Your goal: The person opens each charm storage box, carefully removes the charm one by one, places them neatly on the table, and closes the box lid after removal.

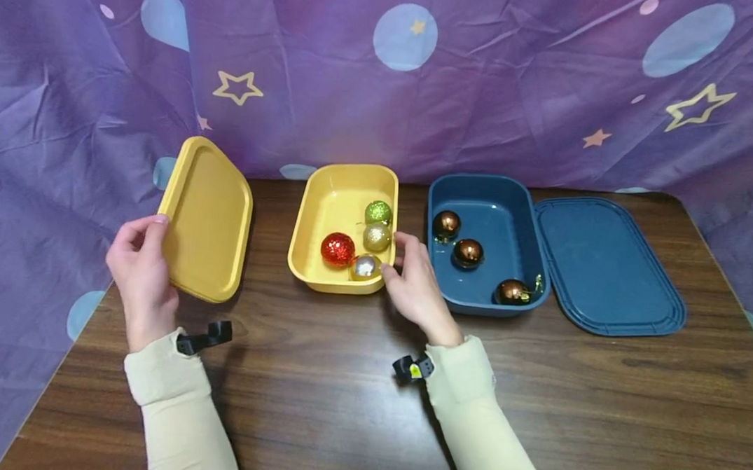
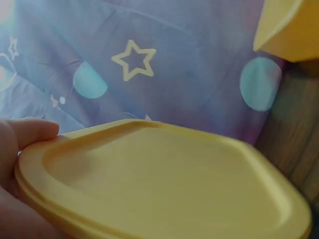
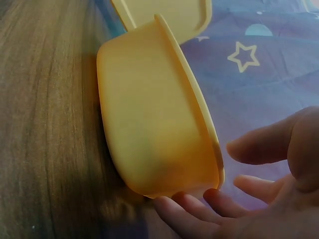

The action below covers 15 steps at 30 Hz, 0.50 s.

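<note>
My left hand (image 1: 144,274) grips the left edge of a yellow lid (image 1: 209,221), held tilted up on its side; the lid fills the lower left wrist view. A yellow box (image 1: 300,253) stands right of it, uncovered, with red (image 1: 338,250), green (image 1: 378,213), gold (image 1: 377,237) and silver (image 1: 366,267) Christmas baubles inside. My right hand (image 1: 415,282) is at the box's right side. In the right wrist view, its fingers (image 3: 184,219) reach along the wall with the thumb apart from the rim; whether the fingertips touch the wall I cannot tell.
Close to my right hand stands an uncovered blue box (image 1: 474,308) with three brown baubles (image 1: 467,254). Its blue lid (image 1: 608,266) lies on the table, against the box's right side. A purple patterned cloth (image 1: 332,86) hangs behind the wooden table (image 1: 320,380).
</note>
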### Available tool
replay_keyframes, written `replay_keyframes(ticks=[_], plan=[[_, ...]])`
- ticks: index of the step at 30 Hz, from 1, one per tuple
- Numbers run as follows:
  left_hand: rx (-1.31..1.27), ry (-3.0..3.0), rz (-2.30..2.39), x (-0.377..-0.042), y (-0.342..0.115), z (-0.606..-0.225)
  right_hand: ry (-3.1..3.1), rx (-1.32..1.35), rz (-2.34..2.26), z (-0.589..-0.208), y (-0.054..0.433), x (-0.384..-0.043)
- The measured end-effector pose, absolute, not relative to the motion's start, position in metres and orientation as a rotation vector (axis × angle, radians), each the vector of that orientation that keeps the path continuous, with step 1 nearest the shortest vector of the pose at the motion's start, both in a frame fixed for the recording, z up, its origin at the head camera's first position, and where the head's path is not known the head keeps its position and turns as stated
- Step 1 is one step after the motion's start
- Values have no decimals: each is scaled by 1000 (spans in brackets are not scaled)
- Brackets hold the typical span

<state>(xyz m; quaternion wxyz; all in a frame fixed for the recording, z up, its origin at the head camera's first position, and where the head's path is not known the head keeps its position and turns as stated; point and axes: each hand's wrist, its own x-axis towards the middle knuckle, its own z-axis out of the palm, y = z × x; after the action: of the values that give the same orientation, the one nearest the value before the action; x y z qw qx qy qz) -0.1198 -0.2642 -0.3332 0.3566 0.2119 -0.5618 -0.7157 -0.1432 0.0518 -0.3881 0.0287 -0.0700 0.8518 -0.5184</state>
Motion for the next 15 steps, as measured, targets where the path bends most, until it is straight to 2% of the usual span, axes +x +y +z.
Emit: replay_keyframes(ticks=[8, 15], plan=[[599, -1797, -1499, -125, -263, -342, 2622, -236, -1591, -388, 52, -144], [594, -1852, -1497, -128, -254, -345, 2614, -217, -1572, -387, 53, -144]])
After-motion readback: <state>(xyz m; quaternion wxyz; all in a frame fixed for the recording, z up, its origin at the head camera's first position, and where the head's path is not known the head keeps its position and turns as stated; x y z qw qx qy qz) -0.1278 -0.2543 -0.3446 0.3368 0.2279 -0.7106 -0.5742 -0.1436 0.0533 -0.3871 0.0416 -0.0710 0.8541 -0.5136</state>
